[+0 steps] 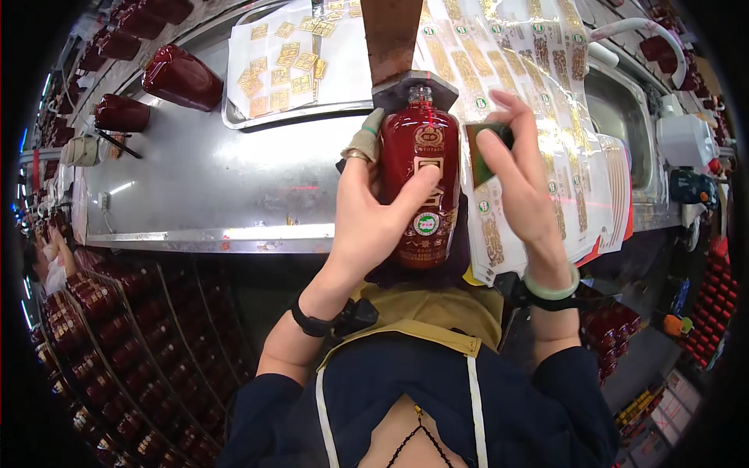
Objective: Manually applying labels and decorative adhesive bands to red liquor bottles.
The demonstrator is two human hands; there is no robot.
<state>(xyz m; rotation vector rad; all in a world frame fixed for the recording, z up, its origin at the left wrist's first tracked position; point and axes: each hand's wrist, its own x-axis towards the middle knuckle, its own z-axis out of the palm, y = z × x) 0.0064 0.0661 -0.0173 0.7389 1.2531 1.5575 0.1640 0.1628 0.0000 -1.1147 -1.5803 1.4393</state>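
Since bottle (438,204) might roll, left hand (367,226) wraps fingers round side, thumb on front. Bottle juts past bench (234,171), neck at metal stop (390,95), likely for support. Right hand (524,183) pinches green pad (482,168) beside bottle.

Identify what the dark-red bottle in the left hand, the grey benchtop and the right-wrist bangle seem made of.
Dark-red bottle: probably glass, glossy-coated; its neck looks clear and the body shines.
Grey benchtop: likely satin stainless steel, judging by its metallic sheen.
Pale green bangle: polished, perhaps jade from its milky tint; glass or plastic remains possible.
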